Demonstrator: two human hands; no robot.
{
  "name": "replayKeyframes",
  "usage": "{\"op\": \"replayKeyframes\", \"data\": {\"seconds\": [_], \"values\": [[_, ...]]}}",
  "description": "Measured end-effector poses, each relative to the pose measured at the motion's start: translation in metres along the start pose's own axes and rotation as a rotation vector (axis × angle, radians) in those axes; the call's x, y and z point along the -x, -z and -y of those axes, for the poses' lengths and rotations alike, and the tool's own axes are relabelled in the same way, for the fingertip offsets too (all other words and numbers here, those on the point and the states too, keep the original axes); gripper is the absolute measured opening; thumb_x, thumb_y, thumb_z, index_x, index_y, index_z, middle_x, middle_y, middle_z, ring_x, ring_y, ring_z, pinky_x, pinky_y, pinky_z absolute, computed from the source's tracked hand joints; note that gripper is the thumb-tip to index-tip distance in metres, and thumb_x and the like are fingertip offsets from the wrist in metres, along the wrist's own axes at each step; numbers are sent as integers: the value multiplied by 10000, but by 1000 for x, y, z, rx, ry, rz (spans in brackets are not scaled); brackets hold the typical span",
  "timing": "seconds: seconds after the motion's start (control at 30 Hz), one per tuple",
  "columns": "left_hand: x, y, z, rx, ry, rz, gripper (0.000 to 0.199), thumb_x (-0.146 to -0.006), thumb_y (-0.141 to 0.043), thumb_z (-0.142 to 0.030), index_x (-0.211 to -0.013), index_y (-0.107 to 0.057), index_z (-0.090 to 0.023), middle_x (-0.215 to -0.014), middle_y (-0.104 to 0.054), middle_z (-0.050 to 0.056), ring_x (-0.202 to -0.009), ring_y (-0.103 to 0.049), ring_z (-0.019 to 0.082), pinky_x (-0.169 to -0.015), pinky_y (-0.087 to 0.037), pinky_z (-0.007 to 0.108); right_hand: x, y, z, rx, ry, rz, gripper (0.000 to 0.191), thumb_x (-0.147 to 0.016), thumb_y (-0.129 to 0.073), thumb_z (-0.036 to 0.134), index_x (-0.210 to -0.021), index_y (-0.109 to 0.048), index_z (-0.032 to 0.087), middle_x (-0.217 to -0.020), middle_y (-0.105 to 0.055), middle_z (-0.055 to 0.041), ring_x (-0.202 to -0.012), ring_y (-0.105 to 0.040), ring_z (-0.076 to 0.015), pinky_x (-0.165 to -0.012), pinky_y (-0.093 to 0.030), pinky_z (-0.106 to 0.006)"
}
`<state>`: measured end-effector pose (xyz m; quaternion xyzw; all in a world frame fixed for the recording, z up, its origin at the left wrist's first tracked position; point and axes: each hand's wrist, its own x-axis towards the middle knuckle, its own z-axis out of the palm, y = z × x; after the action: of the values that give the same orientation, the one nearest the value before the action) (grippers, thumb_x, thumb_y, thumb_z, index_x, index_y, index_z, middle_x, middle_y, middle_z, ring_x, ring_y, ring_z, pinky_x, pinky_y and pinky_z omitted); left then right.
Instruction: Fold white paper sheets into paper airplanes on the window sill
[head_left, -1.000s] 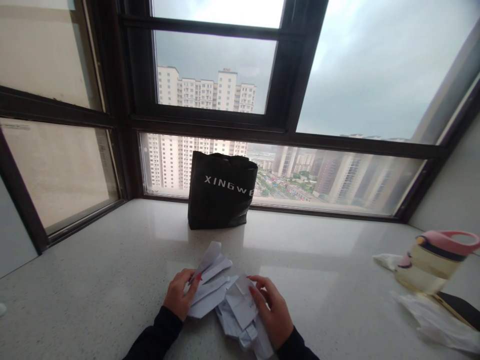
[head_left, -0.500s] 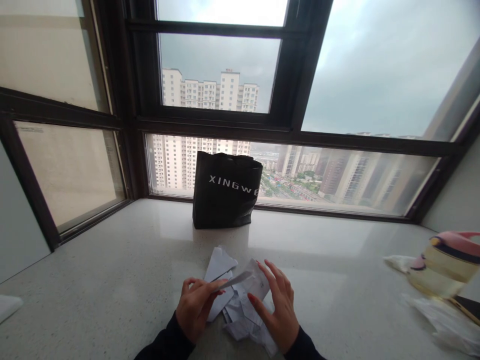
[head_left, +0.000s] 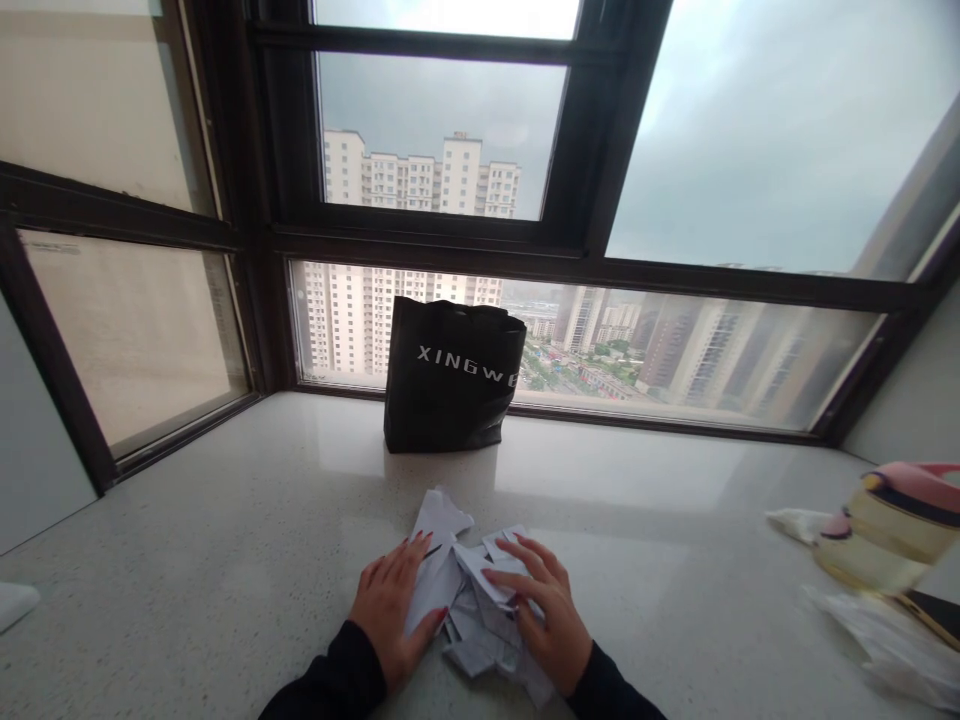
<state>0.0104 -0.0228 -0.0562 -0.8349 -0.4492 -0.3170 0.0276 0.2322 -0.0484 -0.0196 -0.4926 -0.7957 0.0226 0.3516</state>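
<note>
A loose pile of torn white paper pieces (head_left: 480, 625) lies on the pale speckled counter. My left hand (head_left: 391, 605) rests flat on a longer paper piece (head_left: 442, 515) at the pile's left side, with its fingers spread. On the right, my right hand (head_left: 546, 612) has its bent fingers on a folded piece at the top of the pile. Its thumb is mostly hidden, so whether it grips that piece is unclear.
A black bag (head_left: 454, 380) stands behind the papers by the window. At the right are a pink-lidded bottle (head_left: 885, 530), clear plastic wrapping (head_left: 885, 640) and a dark flat object (head_left: 934, 612). A white item (head_left: 15, 605) lies at the left edge.
My left hand has let go of the paper it held up and now lies flat on the left piece. My right hand's fingers have come down onto the pile.
</note>
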Motion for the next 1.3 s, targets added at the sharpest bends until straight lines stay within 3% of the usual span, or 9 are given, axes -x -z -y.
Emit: {"op": "replayKeyframes", "data": {"seconds": [0.1, 0.2, 0.4, 0.53, 0.63, 0.8, 0.97, 1.13, 1.3], "values": [[2, -9, 6, 28, 34, 60, 622, -676, -501, -385, -1234, -292, -204, -1168, -493, 81, -1026, -457, 261, -818, -377, 390, 0, 4, 8, 0, 38, 114, 361, -626, -434, 90, -794, -640, 335, -1061, -565, 59, -1076, -400, -238, -919, -221, -462], [0, -9, 9, 128, 86, 70, 575, -664, -508, -266, -1206, -323, -217, -1129, -519, 70, -980, -488, 231, -812, -394, 359, 1, -1, 8, 55, -35, 51, 327, -685, -479, 230, -996, -565, 286, -1160, -496, -10, -1092, -388, -257, -897, -265, -450], [-9, 5, 1, 353, 112, -80, 562, -622, -412, -82, -1166, -345, -206, -1085, -499, 81, -995, -458, 228, -822, -400, 365, 7, -18, -6, 128, -243, 21, 761, -624, -522, 541, -1256, -265, 204, -1280, -329, -157, -1120, -352, -320, -867, -268, -518], [-13, 16, -10, 381, 159, -183, 558, -674, -384, -58, -1196, -291, -231, -1145, -428, 82, -1030, -426, 218, -771, -437, 332, 5, -16, 2, 11, -185, 173, 731, -595, -591, 475, -1231, -319, 237, -1243, -403, -121, -1125, -350, -310, -906, -196, -534], [-14, 20, -14, 388, 158, -232, 505, -726, -387, -89, -1190, -280, -259, -1167, -402, 83, -995, -450, 215, -699, -470, 310, 3, -14, 11, -137, -138, 245, 600, -602, -622, 306, -1164, -428, 223, -1148, -512, -99, -1052, -441, -279, -884, -303, -443], [-14, 22, -15, 486, 123, -467, 530, -768, -403, -136, -1221, -173, -290, -1191, -354, 99, -879, -493, 200, -637, -487, 324, 3, -13, 12, -287, -166, 158, 426, -670, -480, 126, -1080, -491, 241, -1030, -600, -43, -911, -550, -221, -782, -418, -338], [-15, 28, -24, 637, 210, -567, 600, -769, -433, -145, -1237, -87, -295, -1205, -316, 107, -860, -489, 177, -635, -494, 317, 1, -6, 10, -399, -208, 23, 383, -798, -355, 206, -1180, -342, 225, -918, -633, -28, -790, -599, -169, -677, -478, -271], [-16, 33, -30, 731, 235, -597, 522, -776, -421, -183, -1205, -137, -277, -1197, -326, 106, -948, -466, 203, -688, -481, 348, 0, -5, 8, -199, -138, 2, 430, -785, -420, 349, -1193, -381, 219, -1271, -370, -82, -1131, -366, -229, -896, -348, -376], [-13, 33, -31, 744, 242, -516, 434, -799, -370, -202, -1189, -187, -258, -1215, -317, 105, -994, -446, 206, -714, -471, 343, 4, -3, 14, -106, -55, 33, 548, -724, -487, 433, -1214, -354, 226, -1283, -342, -87, -1145, -337, -251, -902, -329, -401]]}}
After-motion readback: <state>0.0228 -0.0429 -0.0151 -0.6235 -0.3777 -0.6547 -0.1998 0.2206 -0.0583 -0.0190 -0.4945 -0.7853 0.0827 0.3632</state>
